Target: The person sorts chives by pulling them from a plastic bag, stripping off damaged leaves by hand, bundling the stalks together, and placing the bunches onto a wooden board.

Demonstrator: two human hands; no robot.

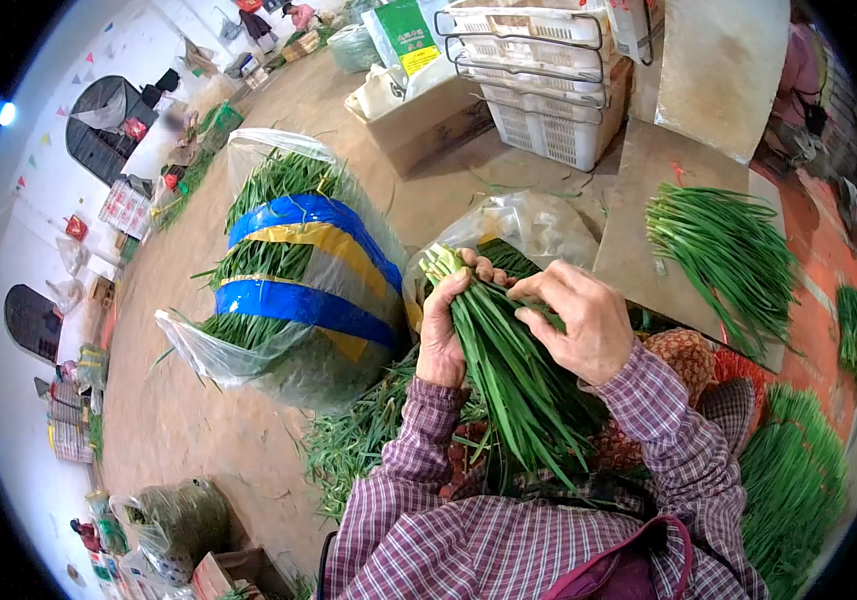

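Note:
A bunch of garlic chives [514, 360] is held in front of my chest, pale stem ends up to the left and green leaves fanning down to the right. My left hand [444, 325] wraps round it just below the stem ends. At the upper right side of the bunch, my right hand [581, 318] has its fingers curled and pinched against the leaves; exactly how many leaves they grip is hidden. Loose leaves [359, 435] lie heaped below my left forearm.
A big plastic bag of greens [319, 365], bound with blue and yellow bands, stands at left. Another chive bunch [719, 250] rests on a board [639, 215] at right, with more bundles [794, 480] nearby. Stacked white crates [549, 120] and a cardboard box [419, 130] stand ahead.

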